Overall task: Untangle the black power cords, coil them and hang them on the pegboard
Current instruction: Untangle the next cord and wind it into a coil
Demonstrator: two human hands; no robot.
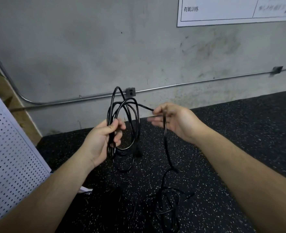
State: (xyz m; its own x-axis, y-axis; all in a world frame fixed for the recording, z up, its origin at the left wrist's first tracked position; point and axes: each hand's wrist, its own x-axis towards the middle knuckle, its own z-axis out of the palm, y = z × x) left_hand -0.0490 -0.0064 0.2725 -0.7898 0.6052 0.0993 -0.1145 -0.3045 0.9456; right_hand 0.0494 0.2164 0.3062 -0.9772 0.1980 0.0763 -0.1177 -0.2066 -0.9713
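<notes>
My left hand (103, 140) grips several loops of a black power cord (130, 118), held upright in front of me as a coil. From the coil's top the cord runs right into my right hand (174, 120), whose fingers curl round it. Below that hand the cord drops to the floor, where it joins a loose tangle of black cords (167, 204). A plug end hangs under the coil. The white pegboard (9, 157) leans at the left edge of the view.
The floor (231, 132) is black rubber with white speckles. A grey concrete wall stands ahead, with a metal conduit (189, 84) and a small outlet box (130, 92) on it. A white printed sheet (231, 10) hangs at the upper right.
</notes>
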